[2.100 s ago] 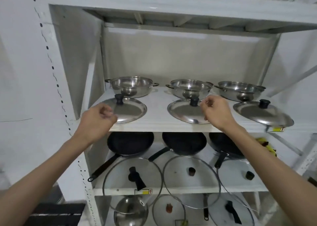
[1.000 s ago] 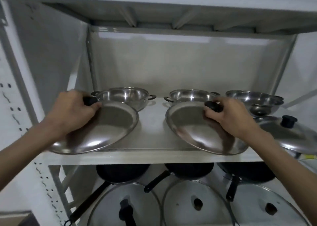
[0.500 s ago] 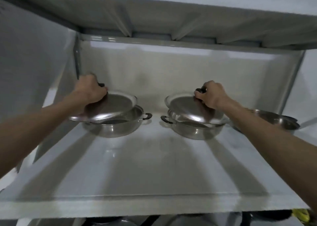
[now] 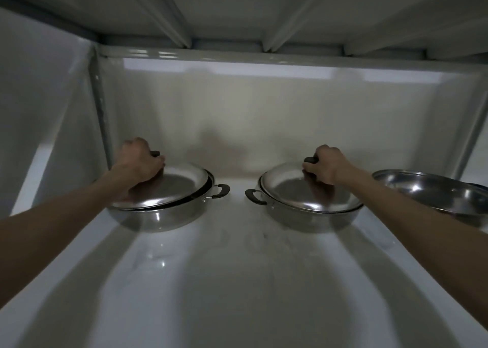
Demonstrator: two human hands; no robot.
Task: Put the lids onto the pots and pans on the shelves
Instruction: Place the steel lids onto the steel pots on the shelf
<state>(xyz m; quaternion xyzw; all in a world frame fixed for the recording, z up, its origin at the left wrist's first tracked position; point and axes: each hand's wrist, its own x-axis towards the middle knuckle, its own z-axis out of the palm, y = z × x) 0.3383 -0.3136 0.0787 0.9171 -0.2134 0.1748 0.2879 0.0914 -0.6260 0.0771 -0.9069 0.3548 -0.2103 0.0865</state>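
Note:
Two steel pots stand at the back of a white shelf (image 4: pixel 237 281). My left hand (image 4: pixel 140 160) grips the black knob of the left lid (image 4: pixel 174 189), which lies on the left pot (image 4: pixel 161 215) slightly askew, with a dark gap at its right edge. My right hand (image 4: pixel 326 164) holds the black knob of the middle lid (image 4: pixel 298 191), which rests on the middle pot (image 4: pixel 303 215). A third steel pot (image 4: pixel 433 191) stands uncovered at the far right, partly behind my right forearm.
The underside of the shelf above (image 4: pixel 237 12) hangs low overhead. A white back wall (image 4: pixel 264 115) lies just behind the pots, and a side panel (image 4: pixel 39 109) closes the left. Bare shelf surface stretches in front of the pots.
Both lids have come down from tilted above the pots to lying on their rims. The camera has moved closer into the shelf, and the lower shelves have left the view.

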